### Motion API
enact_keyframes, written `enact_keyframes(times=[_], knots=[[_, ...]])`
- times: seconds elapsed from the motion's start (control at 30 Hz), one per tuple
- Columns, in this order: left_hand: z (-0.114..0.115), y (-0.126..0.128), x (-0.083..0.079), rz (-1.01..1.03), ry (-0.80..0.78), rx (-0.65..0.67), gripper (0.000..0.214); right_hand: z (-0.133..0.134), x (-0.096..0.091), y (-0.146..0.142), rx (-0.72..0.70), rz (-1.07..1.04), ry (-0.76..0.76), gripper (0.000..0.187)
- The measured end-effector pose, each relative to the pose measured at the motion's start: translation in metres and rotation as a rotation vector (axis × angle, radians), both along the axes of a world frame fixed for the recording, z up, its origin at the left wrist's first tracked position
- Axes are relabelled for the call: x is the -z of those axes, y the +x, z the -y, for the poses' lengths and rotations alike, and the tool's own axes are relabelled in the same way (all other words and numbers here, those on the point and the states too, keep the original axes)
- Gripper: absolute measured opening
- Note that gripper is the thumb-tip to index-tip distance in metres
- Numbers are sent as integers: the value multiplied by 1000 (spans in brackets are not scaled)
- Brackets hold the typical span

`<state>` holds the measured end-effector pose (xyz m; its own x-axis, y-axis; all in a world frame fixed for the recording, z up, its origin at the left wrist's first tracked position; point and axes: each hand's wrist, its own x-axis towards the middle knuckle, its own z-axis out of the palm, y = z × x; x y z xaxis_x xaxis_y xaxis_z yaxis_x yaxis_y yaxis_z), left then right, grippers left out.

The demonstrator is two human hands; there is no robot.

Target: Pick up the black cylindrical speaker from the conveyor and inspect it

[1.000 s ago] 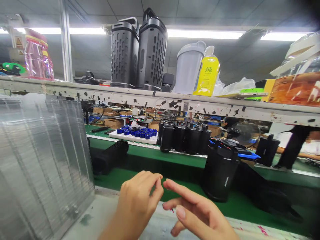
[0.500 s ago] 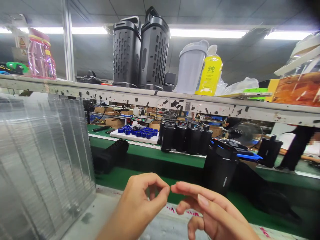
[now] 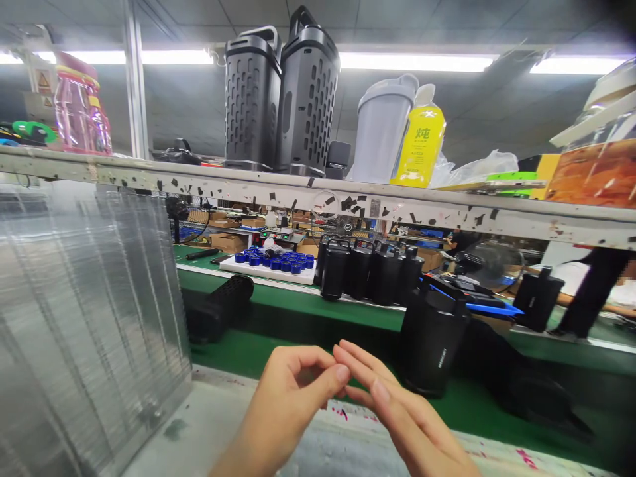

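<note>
Green conveyor belting (image 3: 233, 351) runs across the frame just behind the pale tabletop (image 3: 199, 417), which is flecked with pink marks. Low and centre, the left hand (image 3: 288, 404) is curled, its thumb and fingers drawn together, while the right hand (image 3: 402, 417) reaches across with its fingers nearly straight, and the two hands press together at the fingertips. Nothing shows between them, though the fingers hide the spot where they meet, so a very small item cannot be ruled out. Nearest them, just to the right, a black cylinder (image 3: 432, 338) stands upright on the belting. A black perforated cylinder (image 3: 218, 308) lies tilted further left, beside a tall stack of clear plastic sheets (image 3: 89, 331) filling the lower left of the frame. Beyond, a white tray (image 3: 268, 268) carries blue caps, and a row of black handled canisters (image 3: 368, 271) stands to its right. Along the shelf (image 3: 318, 195) above stand two black perforated cases (image 3: 278, 93), a grey shaker bottle (image 3: 382, 129) and a yellow bottle (image 3: 420, 136).
</note>
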<state>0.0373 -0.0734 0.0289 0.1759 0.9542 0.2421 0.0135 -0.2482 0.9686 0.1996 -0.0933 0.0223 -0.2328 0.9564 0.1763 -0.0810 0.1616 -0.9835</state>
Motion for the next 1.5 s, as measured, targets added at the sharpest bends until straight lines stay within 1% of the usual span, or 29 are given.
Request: enact_keyframes(times=[0.07, 0.13, 0.2, 0.27, 0.33, 0.37, 0.43, 0.47, 0.53, 0.6, 0.7, 0.8, 0.87, 1.0, 1.07, 1.17, 1.27, 1.37, 1.43, 1.5], knots=[[-1, 0, 1, -85, 16, -37, 28, -5, 3, 1, 27, -29, 22, 52], [-3, 0, 3, -193, 34, -71, 27, -10, 4, 5, 3, -130, 19, 50], [-5, -1, 6, -333, 55, -104, 31, -15, 4, 11, -85, -261, -13, 49], [-7, -1, 10, -489, 68, -134, 39, -17, 1, 16, -186, -391, -71, 50], [-8, -1, 14, -606, 94, -162, 45, -17, -3, 20, -243, -496, -134, 49], [-9, -1, 16, -624, 118, -162, 41, -17, -4, 21, -266, -532, -154, 47], [-8, -1, 18, -593, 164, -137, 21, -16, -6, 23, -307, -577, -175, 43], [-8, -1, 18, -571, 177, -119, 17, -16, -6, 23, -331, -591, -173, 41], [-5, 0, 16, -549, 171, -104, 18, -17, -6, 24, -363, -606, -169, 37], [-2, -1, 13, -558, 166, -123, 22, -18, -6, 24, -372, -616, -167, 33], [5, -1, 8, -486, 223, -100, 27, -17, -8, 22, -366, -641, -176, 28], [11, -1, 6, -375, 288, -65, 24, -14, -9, 21, -343, -627, -182, 27], [12, 1, 7, -349, 293, -59, 22, -12, -8, 21, -334, -587, -189, 32], [11, 3, 7, -350, 278, -89, 17, -8, -5, 21, -308, -471, -179, 45], [11, 3, 5, -353, 243, -95, 18, -5, -6, 21, -292, -385, -165, 51], [11, 1, 3, -353, 212, -68, 19, 1, -12, 18, -280, -269, -147, 56], [10, -1, 2, -394, 272, -74, 20, 4, -15, 15, -260, -216, -123, 58], [8, -2, 4, -432, 359, -72, 21, 4, -14, 12, -225, -189, -120, 59], [5, -2, 8, -462, 455, -60, 24, 3, -12, 12, -205, -179, -124, 60], [-1, -2, 16, -507, 552, -47, 26, 1, -10, 11, -201, -184, -129, 61]])
